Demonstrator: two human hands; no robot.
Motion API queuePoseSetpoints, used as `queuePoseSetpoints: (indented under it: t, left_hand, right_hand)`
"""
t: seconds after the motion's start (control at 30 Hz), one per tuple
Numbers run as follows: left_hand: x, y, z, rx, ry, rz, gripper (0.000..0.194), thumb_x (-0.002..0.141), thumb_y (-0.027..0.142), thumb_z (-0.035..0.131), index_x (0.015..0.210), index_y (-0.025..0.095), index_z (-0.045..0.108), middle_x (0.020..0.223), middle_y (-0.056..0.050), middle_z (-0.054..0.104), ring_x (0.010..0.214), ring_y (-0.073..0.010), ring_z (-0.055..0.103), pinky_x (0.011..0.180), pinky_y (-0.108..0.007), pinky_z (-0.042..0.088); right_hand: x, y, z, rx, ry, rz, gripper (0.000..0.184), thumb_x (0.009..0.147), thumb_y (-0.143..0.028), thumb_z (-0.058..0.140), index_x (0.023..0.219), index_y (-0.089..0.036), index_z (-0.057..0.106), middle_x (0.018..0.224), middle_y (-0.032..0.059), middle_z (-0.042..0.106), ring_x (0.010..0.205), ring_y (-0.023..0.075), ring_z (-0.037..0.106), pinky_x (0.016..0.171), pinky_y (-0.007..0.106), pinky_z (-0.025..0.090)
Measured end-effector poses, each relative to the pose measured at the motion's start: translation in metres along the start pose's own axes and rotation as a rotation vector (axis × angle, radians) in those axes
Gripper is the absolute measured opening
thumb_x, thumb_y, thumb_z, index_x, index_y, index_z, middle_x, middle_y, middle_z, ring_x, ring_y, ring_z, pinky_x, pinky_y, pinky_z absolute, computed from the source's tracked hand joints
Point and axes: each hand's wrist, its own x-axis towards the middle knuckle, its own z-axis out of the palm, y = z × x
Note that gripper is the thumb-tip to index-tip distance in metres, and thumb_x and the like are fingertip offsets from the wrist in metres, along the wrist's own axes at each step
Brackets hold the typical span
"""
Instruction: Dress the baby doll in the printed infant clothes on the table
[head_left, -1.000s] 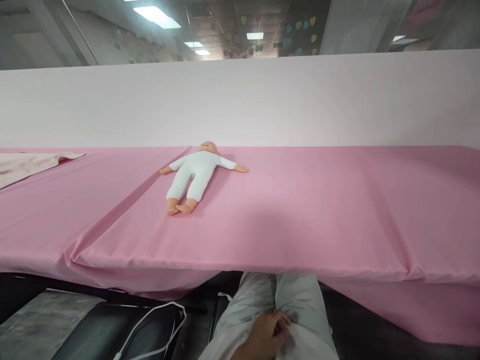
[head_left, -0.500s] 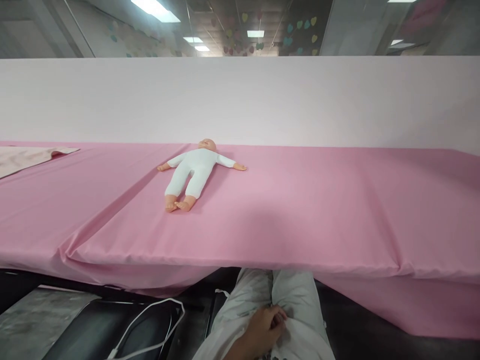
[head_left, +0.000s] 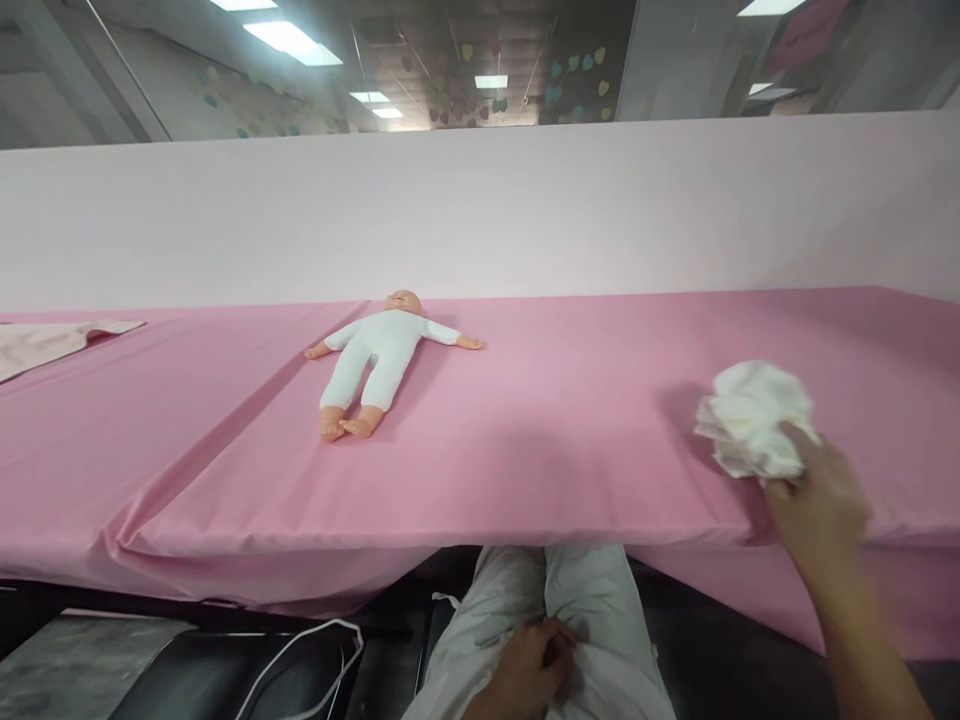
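Observation:
My right hand (head_left: 817,495) is closed on a crumpled white cloth (head_left: 754,420), above the right part of the pink-covered table (head_left: 585,440). Slight motion blur softens the hand, and the cloth's full shape is bunched up. In my lap lies my left hand (head_left: 529,665), its fingers loosely curled, with nothing visible in them. A baby doll (head_left: 382,345) in a white suit is on its back left of the middle, arms spread and feet toward me. Neither hand touches it.
A pale cloth (head_left: 52,345) lies flat at the table's left edge. Behind the table stands a white partition (head_left: 480,215) with glass above. A black chair (head_left: 247,665) with a white cable (head_left: 300,640) is at lower left.
My right hand has come into view from the right, carrying the crumpled white cloth over the table. My left hand stays in my lap, and the doll has not moved. The view has shifted slightly.

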Motion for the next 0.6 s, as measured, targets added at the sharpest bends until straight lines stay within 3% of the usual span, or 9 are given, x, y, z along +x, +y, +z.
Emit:
queuePoseSetpoints:
  t: [0.1,0.2,0.4,0.5,0.6]
  left_hand:
    - [0.001,-0.003,0.002,-0.003,0.014,0.017,0.032,0.075,0.017,0.046,0.098,0.016,0.066,0.079,-0.002,0.066,0.069,-0.0119,0.055,0.064,-0.020,0.037]
    - [0.001,-0.006,0.003,-0.033,0.001,0.036,0.031,0.075,0.018,0.046,0.099,0.016,0.065,0.078,-0.001,0.066,0.067,-0.0112,0.054,0.061,-0.020,0.035]
    - [0.003,-0.008,0.003,-0.010,-0.010,0.008,0.031,0.073,0.021,0.047,0.097,0.016,0.066,0.077,-0.002,0.066,0.069,-0.0138,0.055,0.065,-0.023,0.038]
    - [0.004,-0.011,0.003,-0.028,-0.022,0.012,0.031,0.072,0.022,0.047,0.096,0.019,0.066,0.074,-0.001,0.065,0.067,-0.0151,0.056,0.064,-0.025,0.040]
    - [0.005,-0.013,0.004,-0.064,-0.011,0.020,0.025,0.072,0.028,0.047,0.090,0.025,0.064,0.070,0.002,0.063,0.067,-0.0177,0.059,0.064,-0.029,0.042]
  right_hand:
    - [0.009,-0.008,0.022,0.015,-0.214,-0.180,0.055,0.080,-0.015,0.045,0.134,-0.026,0.040,0.133,0.0138,0.046,0.122,0.0288,0.043,0.095,0.041,0.040]
    - [0.016,-0.011,0.029,0.075,-0.268,-0.269,0.049,0.080,-0.014,0.044,0.129,-0.022,0.045,0.132,0.0129,0.046,0.125,0.0246,0.038,0.101,0.035,0.034]
    - [0.025,-0.026,0.039,0.035,-0.099,-0.101,0.040,0.084,-0.020,0.042,0.122,-0.014,0.051,0.122,0.0189,0.046,0.116,0.0283,0.040,0.091,0.036,0.036]
    - [0.031,-0.044,0.044,0.043,-0.198,-0.080,0.043,0.084,-0.039,0.047,0.121,-0.016,0.050,0.123,0.0186,0.047,0.117,0.0322,0.039,0.091,0.045,0.033]
    - [0.050,-0.058,0.047,0.125,-0.197,0.083,0.052,0.085,-0.052,0.040,0.123,-0.017,0.044,0.125,0.0193,0.048,0.118,0.0324,0.042,0.092,0.050,0.032]
